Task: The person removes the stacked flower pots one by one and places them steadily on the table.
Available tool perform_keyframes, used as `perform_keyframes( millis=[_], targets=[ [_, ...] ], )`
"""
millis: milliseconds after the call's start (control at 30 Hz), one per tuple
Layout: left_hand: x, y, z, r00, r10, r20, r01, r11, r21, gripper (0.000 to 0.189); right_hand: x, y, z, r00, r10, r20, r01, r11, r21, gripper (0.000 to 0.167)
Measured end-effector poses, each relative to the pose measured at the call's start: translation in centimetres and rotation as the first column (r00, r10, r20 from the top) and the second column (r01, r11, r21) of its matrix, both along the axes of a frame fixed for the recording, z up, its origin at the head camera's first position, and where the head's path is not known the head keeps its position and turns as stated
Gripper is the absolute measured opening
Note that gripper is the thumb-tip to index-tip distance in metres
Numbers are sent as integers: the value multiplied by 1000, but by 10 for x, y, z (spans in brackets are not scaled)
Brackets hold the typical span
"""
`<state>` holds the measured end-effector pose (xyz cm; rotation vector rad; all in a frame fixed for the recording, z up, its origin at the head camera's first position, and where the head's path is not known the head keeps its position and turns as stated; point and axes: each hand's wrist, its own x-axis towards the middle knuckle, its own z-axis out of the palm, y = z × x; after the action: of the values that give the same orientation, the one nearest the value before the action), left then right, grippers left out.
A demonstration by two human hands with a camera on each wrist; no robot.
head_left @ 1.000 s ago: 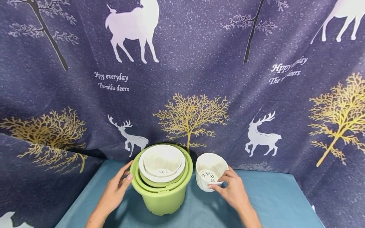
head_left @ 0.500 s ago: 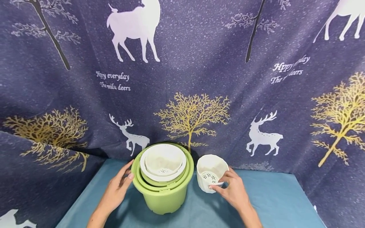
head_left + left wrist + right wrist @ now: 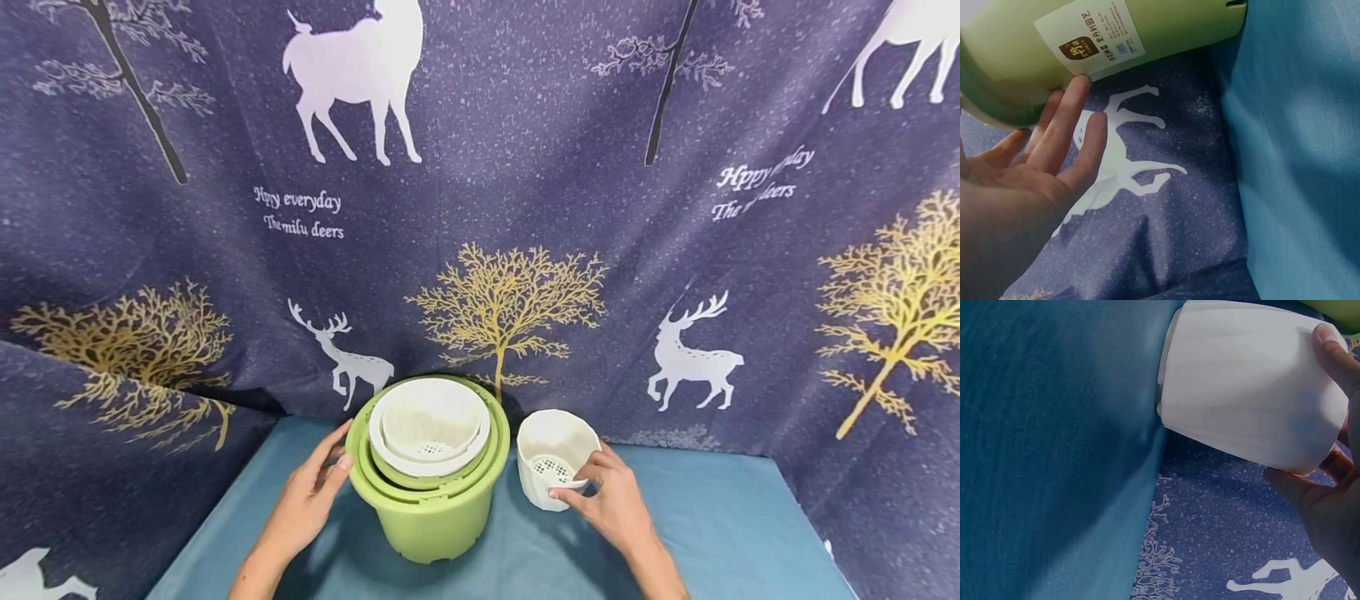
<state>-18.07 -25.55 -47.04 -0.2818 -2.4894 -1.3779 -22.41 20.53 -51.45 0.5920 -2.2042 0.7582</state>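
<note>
One white faceted flowerpot (image 3: 551,443) stands right of the green flowerpot (image 3: 435,529), its rim pinched by the right hand (image 3: 613,497), while the left hand (image 3: 306,493) rests loosely extended fingers on the latter, seemingly to steady it.

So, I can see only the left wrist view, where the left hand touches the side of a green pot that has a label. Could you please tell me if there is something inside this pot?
Observer: Yes. The head view shows smaller pots nested inside the green pot.

Operator: Thank you. And on the right, what is happening there?

Observer: The right hand holds a separate white pot near its rim.

Operator: I understand. Is that one completely closed at the base?

Observer: No. Looking into it from the head view, I see a cluster of small holes there.
</note>
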Motion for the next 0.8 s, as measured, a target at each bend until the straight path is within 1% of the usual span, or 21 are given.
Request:
perform_keyframes(
  millis=[133,233,400,600,800],
  targets=[
    [1,0,-1,1000,-2,9,1,1000,4,51,1,-1,-1,1000,-16,18,16,1000,19,43],
    [0,0,-1,1000,-9,-1,9,1000,8,51,1,-1,-1,1000,-18,20,17,1000,20,43],
    [0,0,0,1000,-19,-13,19,1000,9,51,1,-2,-2,1000,0,7,0,1000,17,43],
    [0,0,2,1000,-14,-7,14,1000,4,51,0,-3,-3,1000,13,-20,-13,1000,14,43],
    [0,0,1,1000,-6,-1,6,1000,0,51,-2,-3,-2,999,35,-42,-34,999,25,42]
  ],
)
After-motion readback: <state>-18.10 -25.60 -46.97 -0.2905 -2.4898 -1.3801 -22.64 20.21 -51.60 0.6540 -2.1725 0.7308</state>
